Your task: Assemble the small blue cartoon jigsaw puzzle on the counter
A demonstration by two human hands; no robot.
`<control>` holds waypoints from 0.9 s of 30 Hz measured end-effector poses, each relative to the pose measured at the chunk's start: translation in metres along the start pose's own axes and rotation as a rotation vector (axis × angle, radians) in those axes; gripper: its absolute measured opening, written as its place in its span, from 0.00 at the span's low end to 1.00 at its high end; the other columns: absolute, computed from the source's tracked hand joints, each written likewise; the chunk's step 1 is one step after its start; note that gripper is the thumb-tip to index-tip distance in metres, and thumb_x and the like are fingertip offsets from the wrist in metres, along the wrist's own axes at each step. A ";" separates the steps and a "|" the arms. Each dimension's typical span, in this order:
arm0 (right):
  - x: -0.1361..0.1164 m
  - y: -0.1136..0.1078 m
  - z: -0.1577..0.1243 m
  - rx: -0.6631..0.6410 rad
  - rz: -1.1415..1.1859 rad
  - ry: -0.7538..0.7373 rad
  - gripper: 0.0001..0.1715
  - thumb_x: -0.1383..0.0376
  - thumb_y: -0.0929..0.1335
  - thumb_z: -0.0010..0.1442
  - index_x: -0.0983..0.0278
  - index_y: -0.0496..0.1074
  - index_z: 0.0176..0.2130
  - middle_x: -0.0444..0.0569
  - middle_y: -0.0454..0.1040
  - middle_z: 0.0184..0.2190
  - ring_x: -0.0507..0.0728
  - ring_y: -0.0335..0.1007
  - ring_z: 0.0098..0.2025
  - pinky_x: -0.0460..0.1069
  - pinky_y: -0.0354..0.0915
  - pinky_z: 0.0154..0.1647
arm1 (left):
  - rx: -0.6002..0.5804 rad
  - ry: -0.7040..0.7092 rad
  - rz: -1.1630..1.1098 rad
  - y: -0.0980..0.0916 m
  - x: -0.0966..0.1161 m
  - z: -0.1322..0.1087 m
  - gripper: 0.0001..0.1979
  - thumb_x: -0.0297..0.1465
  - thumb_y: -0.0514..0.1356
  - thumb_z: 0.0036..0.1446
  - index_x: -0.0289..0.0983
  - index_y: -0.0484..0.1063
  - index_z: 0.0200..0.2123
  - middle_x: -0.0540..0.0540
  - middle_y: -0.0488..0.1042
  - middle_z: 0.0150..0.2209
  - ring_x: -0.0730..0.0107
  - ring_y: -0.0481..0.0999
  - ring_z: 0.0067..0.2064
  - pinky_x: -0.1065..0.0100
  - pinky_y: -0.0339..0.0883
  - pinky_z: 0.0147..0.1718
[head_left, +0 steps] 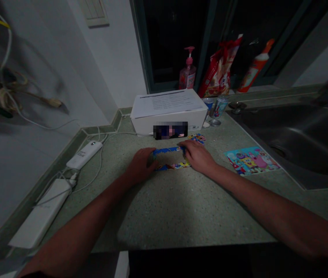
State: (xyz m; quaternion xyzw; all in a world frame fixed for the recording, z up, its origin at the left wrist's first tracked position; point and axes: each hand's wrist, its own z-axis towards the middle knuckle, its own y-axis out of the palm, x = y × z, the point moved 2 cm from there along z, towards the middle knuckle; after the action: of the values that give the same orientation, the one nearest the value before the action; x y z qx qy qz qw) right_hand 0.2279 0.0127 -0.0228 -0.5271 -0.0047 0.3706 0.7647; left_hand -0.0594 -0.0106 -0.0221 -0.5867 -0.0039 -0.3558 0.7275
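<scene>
A rectangular border of joined jigsaw puzzle pieces lies on the counter, its middle open to the bare surface. Blue shows along its top strip, mixed colours along the bottom. My left hand grips its left side, fingers at the upper corner and thumb lower down. At the opposite side, my right hand has its bent fingers over the right edge, hiding part of it. Just beyond that hand is a small heap of loose puzzle pieces. A cartoon picture card lies flat to the right.
A white box stands behind, with a phone leaning on its front. Drink cans are beside it. A steel sink borders the right. Power strips and cables run along the left wall.
</scene>
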 end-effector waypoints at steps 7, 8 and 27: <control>0.002 0.001 -0.004 -0.001 0.019 0.001 0.30 0.77 0.62 0.61 0.66 0.76 0.59 0.60 0.81 0.55 0.67 0.76 0.59 0.65 0.68 0.66 | 0.007 0.032 0.000 0.000 0.001 -0.002 0.25 0.35 0.63 0.66 0.34 0.70 0.64 0.32 0.77 0.61 0.44 0.77 0.63 0.40 0.69 0.65; 0.002 0.000 -0.005 -0.004 0.019 0.005 0.32 0.78 0.62 0.59 0.66 0.76 0.59 0.60 0.81 0.55 0.67 0.76 0.60 0.65 0.68 0.66 | 0.009 0.036 -0.001 0.000 0.001 -0.002 0.25 0.34 0.63 0.66 0.34 0.70 0.63 0.33 0.78 0.61 0.45 0.77 0.62 0.41 0.69 0.65; -0.001 -0.003 -0.014 -0.013 0.051 -0.006 0.35 0.78 0.62 0.56 0.65 0.76 0.59 0.59 0.81 0.55 0.66 0.75 0.60 0.66 0.67 0.67 | -0.002 0.057 -0.041 -0.001 0.005 -0.007 0.24 0.37 0.63 0.65 0.38 0.71 0.63 0.35 0.78 0.61 0.45 0.77 0.62 0.40 0.70 0.64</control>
State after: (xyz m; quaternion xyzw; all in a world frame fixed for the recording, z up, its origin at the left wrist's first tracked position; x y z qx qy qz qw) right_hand 0.2344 0.0000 -0.0260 -0.5308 0.0043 0.3913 0.7517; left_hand -0.0588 -0.0191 -0.0207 -0.5767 0.0051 -0.3873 0.7193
